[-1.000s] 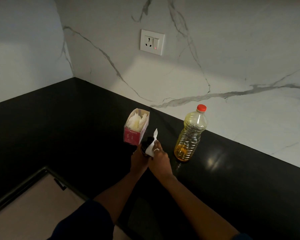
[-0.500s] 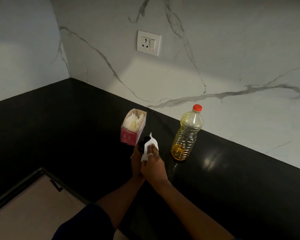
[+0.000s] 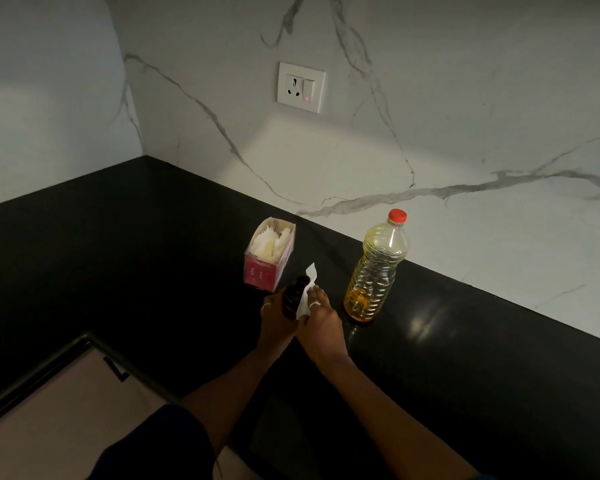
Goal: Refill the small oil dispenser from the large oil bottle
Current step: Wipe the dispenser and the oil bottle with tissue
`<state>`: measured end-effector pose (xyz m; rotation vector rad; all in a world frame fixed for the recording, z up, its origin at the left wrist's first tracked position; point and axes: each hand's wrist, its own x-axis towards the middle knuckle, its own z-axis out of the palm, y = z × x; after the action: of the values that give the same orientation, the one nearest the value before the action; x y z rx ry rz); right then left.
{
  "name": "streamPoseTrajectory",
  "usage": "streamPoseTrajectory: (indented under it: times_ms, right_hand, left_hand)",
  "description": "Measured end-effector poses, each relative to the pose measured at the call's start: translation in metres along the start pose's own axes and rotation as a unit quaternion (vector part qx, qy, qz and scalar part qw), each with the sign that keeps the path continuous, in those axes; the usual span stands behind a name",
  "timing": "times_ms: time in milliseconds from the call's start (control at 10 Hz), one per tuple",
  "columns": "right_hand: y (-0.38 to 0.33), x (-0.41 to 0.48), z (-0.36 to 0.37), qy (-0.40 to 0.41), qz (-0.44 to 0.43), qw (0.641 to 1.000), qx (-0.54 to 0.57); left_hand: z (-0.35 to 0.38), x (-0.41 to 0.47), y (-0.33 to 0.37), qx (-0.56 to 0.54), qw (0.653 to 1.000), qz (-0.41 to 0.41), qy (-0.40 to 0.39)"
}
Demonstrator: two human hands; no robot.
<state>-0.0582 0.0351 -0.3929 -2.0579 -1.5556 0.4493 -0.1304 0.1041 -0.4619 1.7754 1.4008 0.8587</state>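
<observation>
A small dark oil dispenser (image 3: 293, 295) stands on the black counter (image 3: 465, 341). My left hand (image 3: 274, 318) grips it from the left. My right hand (image 3: 321, 320) holds a white tissue (image 3: 306, 292) against the dispenser's right side. The large clear oil bottle (image 3: 376, 268), red cap on and a little yellow oil at its bottom, stands upright just right of my hands, untouched.
A pink tissue box (image 3: 269, 259) with white tissues sits just behind the dispenser. A marble wall with a white socket (image 3: 301, 86) backs the counter. The counter's inner edge and a pale floor lie at lower left.
The right hand has shifted the tissue a little along the dispenser's side while the left hand keeps hold. The bottle and tissue box stay put.
</observation>
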Motion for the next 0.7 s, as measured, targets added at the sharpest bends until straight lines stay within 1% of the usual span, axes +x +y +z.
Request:
streamPoseTrajectory:
  times_ms: [100, 200, 300, 400, 500, 600, 700]
  right_hand:
    - [-0.001, -0.006, 0.008, 0.023, -0.004, 1.0, -0.011]
    - [-0.007, -0.015, 0.019, 0.015, -0.033, 0.998, -0.051]
    - [-0.013, -0.016, 0.023, -0.02, -0.023, 0.997, -0.076]
    - [-0.014, -0.011, 0.027, 0.022, -0.088, 0.987, -0.133]
    - [-0.016, -0.014, 0.021, -0.017, -0.116, 0.978, -0.172]
    - [-0.009, -0.015, 0.021, -0.033, -0.12, 0.973, -0.196]
    - [0.003, -0.014, 0.021, -0.005, -0.145, 0.973, -0.179]
  left_hand:
    - [0.003, -0.002, 0.002, 0.039, 0.999, 0.033, -0.016]
    - [0.009, -0.005, -0.012, 0.024, 0.999, 0.01, -0.036]
    - [0.013, -0.008, -0.027, -0.028, 0.996, -0.017, -0.088]
    - [0.001, -0.024, -0.02, -0.012, 0.982, -0.045, -0.181]
    - [0.007, -0.041, 0.028, 0.035, 0.994, 0.035, -0.095]
    - [0.011, -0.048, 0.042, 0.099, 0.995, 0.013, -0.019]
    - [0.042, -0.021, 0.008, 0.146, 0.989, -0.022, 0.02]
